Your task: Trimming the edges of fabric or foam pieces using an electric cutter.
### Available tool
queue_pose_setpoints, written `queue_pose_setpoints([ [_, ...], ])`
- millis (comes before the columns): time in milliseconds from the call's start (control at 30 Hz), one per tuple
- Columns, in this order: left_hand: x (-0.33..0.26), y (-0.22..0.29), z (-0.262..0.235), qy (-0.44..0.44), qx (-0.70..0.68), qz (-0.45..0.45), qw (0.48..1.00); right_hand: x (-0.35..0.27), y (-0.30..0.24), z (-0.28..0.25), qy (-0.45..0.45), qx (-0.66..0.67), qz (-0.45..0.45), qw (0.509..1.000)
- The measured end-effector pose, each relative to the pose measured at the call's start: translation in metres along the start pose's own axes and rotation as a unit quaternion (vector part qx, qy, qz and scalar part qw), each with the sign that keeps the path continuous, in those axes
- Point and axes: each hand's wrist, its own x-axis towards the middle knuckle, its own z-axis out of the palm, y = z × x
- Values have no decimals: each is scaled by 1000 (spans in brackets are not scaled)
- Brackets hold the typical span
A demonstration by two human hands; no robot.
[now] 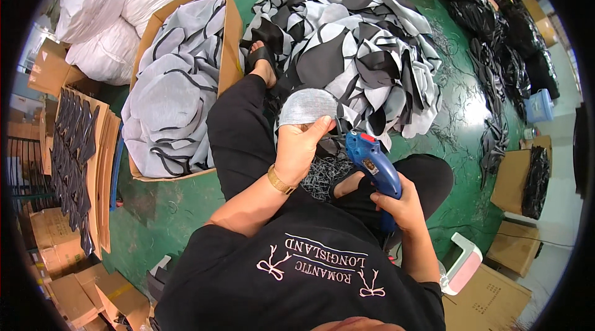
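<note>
My left hand pinches a rounded grey fabric piece with a black edge between thumb and fingers. Wrapped around the handle of blue electric scissors with a red switch is my right hand. The tool's head is close beside the fabric's black edge and my left thumb; whether its blades touch the cloth I cannot tell. Beyond my hands lies a big heap of grey and black fabric pieces. Thin cut trimmings gather between my legs, below the held piece.
On the left stands a cardboard box full of similar grey pieces, with white sacks behind it. Black plastic bundles line the right wall near a blue bucket. Loose threads litter the green floor.
</note>
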Motion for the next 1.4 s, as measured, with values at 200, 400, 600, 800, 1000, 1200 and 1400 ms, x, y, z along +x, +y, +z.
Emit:
queue_pose_setpoints([
  [200,-1,-3,4,7,17,35,999,0,1,3,14,-15,-13,1000],
  [400,-1,-11,5,6,39,83,996,-1,-1,4,21,-22,-6,1000],
  [600,-2,-14,5,5,101,127,987,-3,4,3,29,-23,-18,999],
  [800,-3,-14,1,-17,124,135,983,-3,1,5,21,14,-19,999],
  [1000,-5,-11,5,-28,92,119,988,-1,5,2,9,36,-1,999],
  [1200,-9,-10,6,-37,89,119,988,0,10,1,6,61,-4,998],
  [1400,-10,-10,4,-41,87,91,991,5,11,-2,-17,101,4,995],
])
